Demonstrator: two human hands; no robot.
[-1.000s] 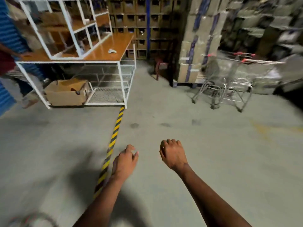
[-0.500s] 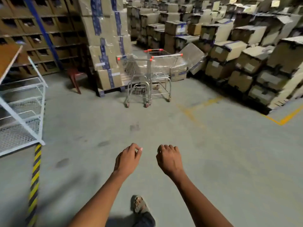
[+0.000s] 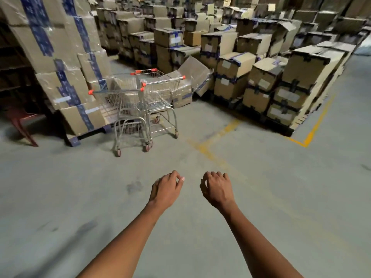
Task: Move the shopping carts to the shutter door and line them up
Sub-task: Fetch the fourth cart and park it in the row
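Two wire shopping carts with orange handle caps stand side by side on the concrete floor ahead. The nearer cart (image 3: 124, 101) is on the left and the second cart (image 3: 160, 91) sits slightly behind it on the right. Both baskets look empty. My left hand (image 3: 166, 189) and my right hand (image 3: 217, 189) are stretched out in front of me, well short of the carts, fingers loosely curled and holding nothing. No shutter door is in view.
A tall wrapped stack of cardboard boxes (image 3: 60, 63) on a pallet rises just left of the carts. Stacked boxes (image 3: 261, 77) fill the back and right. Yellow floor lines (image 3: 212, 141) run right of the carts. A red chair (image 3: 20, 121) stands at the left edge.
My view has swung right, away from the white table and striped floor tape, and moved closer to the carts. Both hands stay raised and empty in front of me.
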